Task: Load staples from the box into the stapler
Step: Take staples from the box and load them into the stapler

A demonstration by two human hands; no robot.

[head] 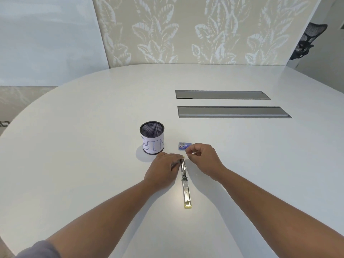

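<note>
A silver stapler [186, 185] lies flipped fully open on the white table [93, 127], stretched out toward me. My left hand [162, 169] holds the stapler's far half, fingers along its left side. My right hand [202, 158] hovers just right of the stapler's far end, thumb and forefinger pinched together; whether a staple strip sits between them is too small to tell. A small blue staple box [184, 146] rests on the table just beyond my right hand.
A black mesh cup [152, 137] with a paper label reading "BIN" stands left of the box. Two grey recessed cable flaps [223, 94] [232, 112] sit farther back on the right. A black office chair [307, 41] is at the far right.
</note>
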